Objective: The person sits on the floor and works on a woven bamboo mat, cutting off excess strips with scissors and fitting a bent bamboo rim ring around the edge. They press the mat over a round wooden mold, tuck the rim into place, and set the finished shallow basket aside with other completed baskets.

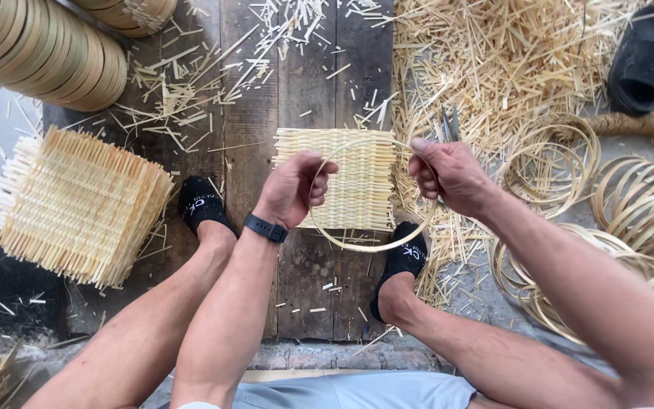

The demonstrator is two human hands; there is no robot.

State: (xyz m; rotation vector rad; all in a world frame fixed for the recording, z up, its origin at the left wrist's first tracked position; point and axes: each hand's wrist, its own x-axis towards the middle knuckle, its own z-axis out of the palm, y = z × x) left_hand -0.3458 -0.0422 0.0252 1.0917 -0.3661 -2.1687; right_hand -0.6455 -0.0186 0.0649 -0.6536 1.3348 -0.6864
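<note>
Left hand [294,188]: closed, gripping left side of bamboo hoop [365,246].
Right hand [448,174]: closed, pinching hoop's right side.
Hoop position: held above woven bamboo mat [346,163].
Mat support: wooden planks [304,83], between black-socked feet [204,204].
Far left: stacked woven mats [77,204].

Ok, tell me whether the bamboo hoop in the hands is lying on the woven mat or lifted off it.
Lifted. Both hands, left and right, hold the hoop by its sides above the mat.
</note>
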